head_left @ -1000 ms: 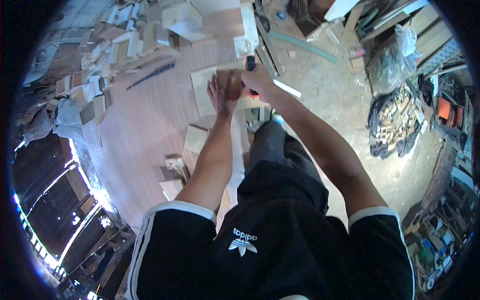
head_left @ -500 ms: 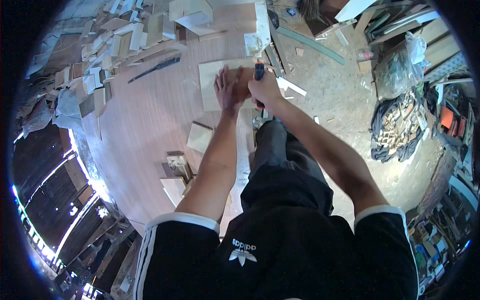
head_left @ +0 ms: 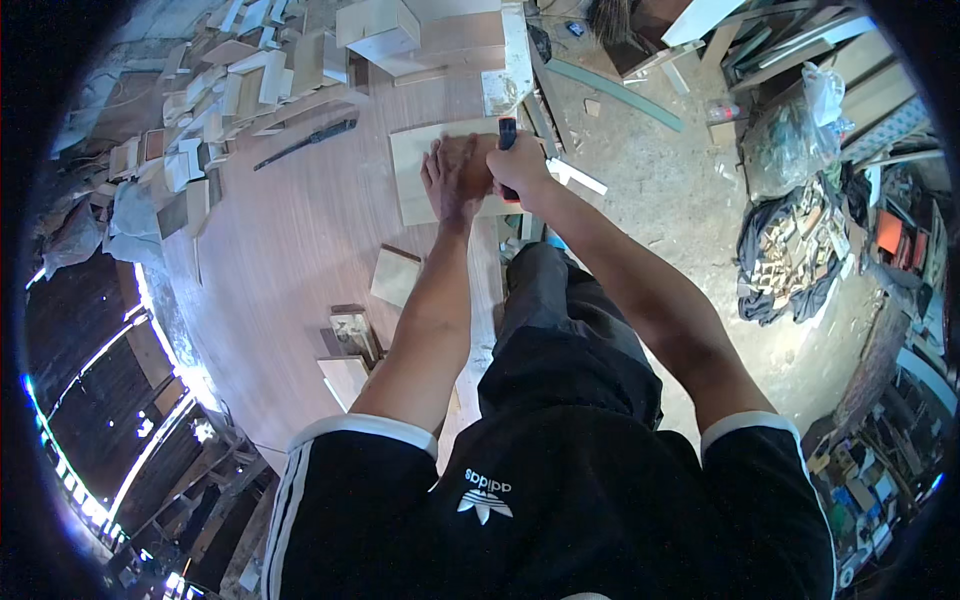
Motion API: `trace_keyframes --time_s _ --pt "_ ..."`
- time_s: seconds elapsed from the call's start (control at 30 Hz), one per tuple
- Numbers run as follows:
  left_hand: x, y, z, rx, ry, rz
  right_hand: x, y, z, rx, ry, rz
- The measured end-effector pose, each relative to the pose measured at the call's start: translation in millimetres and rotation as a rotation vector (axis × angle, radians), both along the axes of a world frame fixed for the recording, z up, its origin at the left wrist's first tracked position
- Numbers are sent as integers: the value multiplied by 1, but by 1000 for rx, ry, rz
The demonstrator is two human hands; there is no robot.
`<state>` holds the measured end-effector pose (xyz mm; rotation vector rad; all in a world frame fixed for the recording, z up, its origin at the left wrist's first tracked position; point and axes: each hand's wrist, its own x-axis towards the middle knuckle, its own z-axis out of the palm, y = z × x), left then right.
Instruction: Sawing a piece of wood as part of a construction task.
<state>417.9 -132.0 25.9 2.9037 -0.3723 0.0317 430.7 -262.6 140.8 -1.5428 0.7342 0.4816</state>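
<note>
A pale, flat wooden board (head_left: pixel 407 170) lies on the worktable at its right edge. My left hand (head_left: pixel 456 178) presses flat on the board with its fingers spread. Just to its right, my right hand (head_left: pixel 521 168) is closed around a hand tool with a black and orange handle (head_left: pixel 507 130), at the board's right side. The handle sticks out above and below my fist. Any blade is hidden, so I cannot tell the tool's exact kind. Nearer to me, a small square wood piece (head_left: pixel 396 275) lies beside my left forearm.
Many wooden offcuts (head_left: pixel 255 85) are heaped at the table's far left, near a long dark tool (head_left: pixel 305 145). A wooden box (head_left: pixel 380 28) stands at the far edge. Small blocks (head_left: pixel 352 330) lie near my left arm. Scrap wood fills a dark sack (head_left: pixel 795 245) on the floor.
My right hand and the tool have shifted slightly left and nearer to me. The handle's top end now looks mostly black. My left hand stays flat on the board.
</note>
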Motion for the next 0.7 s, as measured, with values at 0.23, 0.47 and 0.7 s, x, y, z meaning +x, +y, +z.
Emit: trace_keyframes --time_s 0.23,0.47,0.7 --pt "-8 22 -9 -273 -142 -119 -44 -5 22 225 -25 -198" --pt "-6 14 -4 -239 -169 -121 0 -33 2 458 29 -214" --pt "-7 10 0 -215 -160 -94 19 -38 -5 471 17 -236"
